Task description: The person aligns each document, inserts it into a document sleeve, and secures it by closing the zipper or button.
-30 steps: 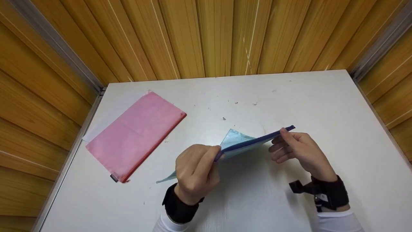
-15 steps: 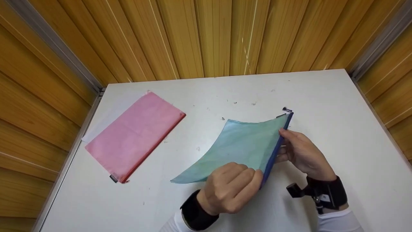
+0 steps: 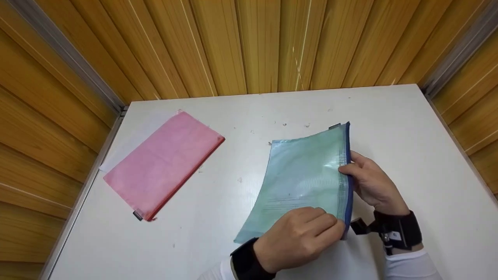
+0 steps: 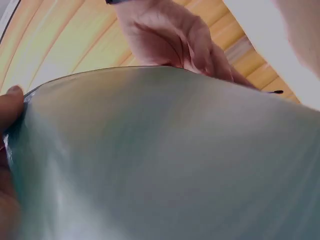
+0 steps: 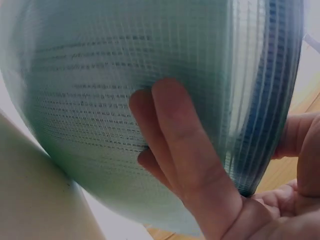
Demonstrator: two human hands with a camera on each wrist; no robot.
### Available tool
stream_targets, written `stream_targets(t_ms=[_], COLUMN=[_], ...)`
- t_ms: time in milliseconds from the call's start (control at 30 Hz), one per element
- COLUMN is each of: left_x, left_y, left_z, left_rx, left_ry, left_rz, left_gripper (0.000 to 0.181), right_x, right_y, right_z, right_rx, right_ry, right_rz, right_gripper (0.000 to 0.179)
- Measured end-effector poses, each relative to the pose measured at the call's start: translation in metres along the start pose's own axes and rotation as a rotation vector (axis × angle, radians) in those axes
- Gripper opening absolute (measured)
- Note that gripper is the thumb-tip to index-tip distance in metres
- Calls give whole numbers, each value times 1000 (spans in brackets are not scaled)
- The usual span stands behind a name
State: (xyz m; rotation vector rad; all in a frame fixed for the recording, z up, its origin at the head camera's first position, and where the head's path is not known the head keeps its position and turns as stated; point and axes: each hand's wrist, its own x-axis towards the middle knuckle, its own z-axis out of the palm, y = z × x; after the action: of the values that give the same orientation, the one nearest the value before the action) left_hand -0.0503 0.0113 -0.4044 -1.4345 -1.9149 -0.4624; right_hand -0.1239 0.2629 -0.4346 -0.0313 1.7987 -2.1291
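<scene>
A pale green mesh zipper pouch [image 3: 299, 171] is held raised and slightly bowed over the table, its dark blue zipper edge [image 3: 348, 144] on the right. My left hand [image 3: 301, 239] pinches its near end by the zipper. Midway along that edge, my right hand [image 3: 371, 184] grips the pouch, thumb on the upper face and the other fingers behind it. Those fingers [image 5: 180, 130] lie against the mesh in the right wrist view. Most of the left wrist view is filled by the pouch [image 4: 160, 155]. A small dark tab [image 3: 334, 126] sticks out at its far end.
A pink zipper pouch [image 3: 165, 163] with a red zipper lies flat at the left, partly over a white sheet [image 3: 134, 142]. The white table [image 3: 210, 249] has several small dark marks. Wood-patterned walls [image 3: 256, 46] enclose its back and sides.
The green pouch has turned from nearly edge-on to show its broad face, its zipper edge now running front to back. My left hand has moved right and nearer; the right hand stays about in place.
</scene>
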Motion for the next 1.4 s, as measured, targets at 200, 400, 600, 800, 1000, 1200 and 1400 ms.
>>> stream_targets(t_ms=[200, 400, 600, 800, 1000, 1200, 1400], left_x=[-1, -16, -41, -65, -73, -74, -74], left_y=[-6, -46, -90, -121, -131, -132, -128], left_z=[-6, -20, -10, 18, 29, 33, 47], left_rx=[-170, -233, -256, -611, -1004, -1171, -1135], left_ry=[-283, -359, -261, -378, -348, -310, -244], left_rz=[-112, -314, -753, -1070, -1303, -1356, -1379], left_gripper=[31, 40, 36, 49, 44, 81, 88], right_x=[0, -6, -10, -10, -3, 9, 22], right_y=[2, 1, -1, 2, 6, 17, 26], right_z=[-6, -15, -24, -26, -34, -43, -42], right_rx=[39, 65, 83, 129, 158, 64, -177], right_ry=[5, 3, -16, -39, -9, 90, 78], right_rz=[-110, -245, -323, -363, -358, -204, -16], right_gripper=[77, 76, 72, 67, 59, 68, 77])
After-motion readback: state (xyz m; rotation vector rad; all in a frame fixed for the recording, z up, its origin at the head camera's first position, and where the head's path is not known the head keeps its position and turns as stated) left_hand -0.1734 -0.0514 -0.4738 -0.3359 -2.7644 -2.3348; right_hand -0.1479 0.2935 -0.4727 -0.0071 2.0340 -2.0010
